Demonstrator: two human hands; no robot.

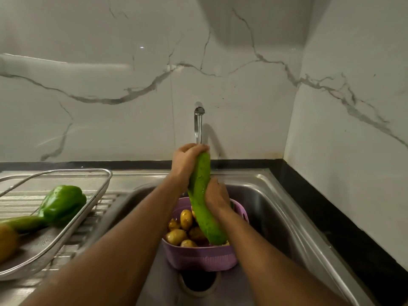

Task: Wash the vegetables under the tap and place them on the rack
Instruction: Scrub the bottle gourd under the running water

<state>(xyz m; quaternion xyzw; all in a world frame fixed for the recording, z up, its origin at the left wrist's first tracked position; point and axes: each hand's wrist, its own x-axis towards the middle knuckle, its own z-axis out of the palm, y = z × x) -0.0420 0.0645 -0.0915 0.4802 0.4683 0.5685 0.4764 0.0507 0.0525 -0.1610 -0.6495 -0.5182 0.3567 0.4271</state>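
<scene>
While water runs from the tap (199, 111), the left hand (187, 161) grips the long green gourd (202, 195) at its top end and the right hand (215, 194) wraps its middle, above the purple basket (198, 258) of potatoes (176, 236). Best to turn it, rub along its length, then rack (72, 230) it by the capsicum (63, 205).

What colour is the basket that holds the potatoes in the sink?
The basket is light purple, a lilac plastic. The head view, the only one, shows it plainly.
</scene>
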